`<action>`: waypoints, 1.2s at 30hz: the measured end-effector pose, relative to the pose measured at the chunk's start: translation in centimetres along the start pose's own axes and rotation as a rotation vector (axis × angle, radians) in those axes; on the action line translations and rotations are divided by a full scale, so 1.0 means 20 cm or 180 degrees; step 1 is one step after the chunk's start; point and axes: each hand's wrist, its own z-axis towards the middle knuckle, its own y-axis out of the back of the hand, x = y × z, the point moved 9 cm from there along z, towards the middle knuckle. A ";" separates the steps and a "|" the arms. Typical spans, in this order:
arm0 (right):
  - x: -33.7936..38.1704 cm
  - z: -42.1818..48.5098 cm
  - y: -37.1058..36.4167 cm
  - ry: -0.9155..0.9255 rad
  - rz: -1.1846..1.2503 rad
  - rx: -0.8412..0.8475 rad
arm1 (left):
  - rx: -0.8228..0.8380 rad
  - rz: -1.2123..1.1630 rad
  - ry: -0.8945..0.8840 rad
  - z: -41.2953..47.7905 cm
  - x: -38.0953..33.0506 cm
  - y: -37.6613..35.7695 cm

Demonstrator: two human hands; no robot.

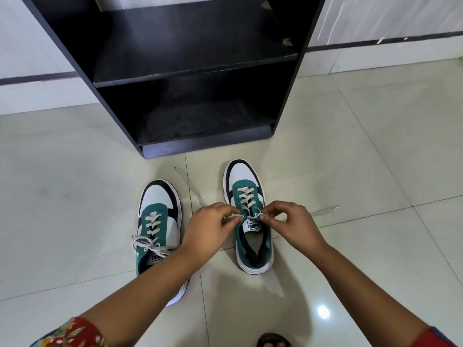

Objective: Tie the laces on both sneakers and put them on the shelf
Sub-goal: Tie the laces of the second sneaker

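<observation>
Glossy pale cream floor tiles (350, 151) with thin grout lines fill the view, a bright light glare (323, 311) at 5 o'clock. White wall (30, 58) with a dark horizontal skirting stripe (375, 45) runs from 9 to 2 o'clock.

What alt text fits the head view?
Both hands, left hand and right hand, pinch the white laces of the right-side green-and-white sneaker on a tiled floor. The left-side sneaker beside it is already tied in a bow. An empty black shelf unit stands just beyond.
</observation>
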 end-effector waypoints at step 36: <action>-0.14 -0.09 -0.11 -0.0844 0.1199 -0.0315 | 0.0167 -0.1176 0.1763 -0.09 0.23 -0.17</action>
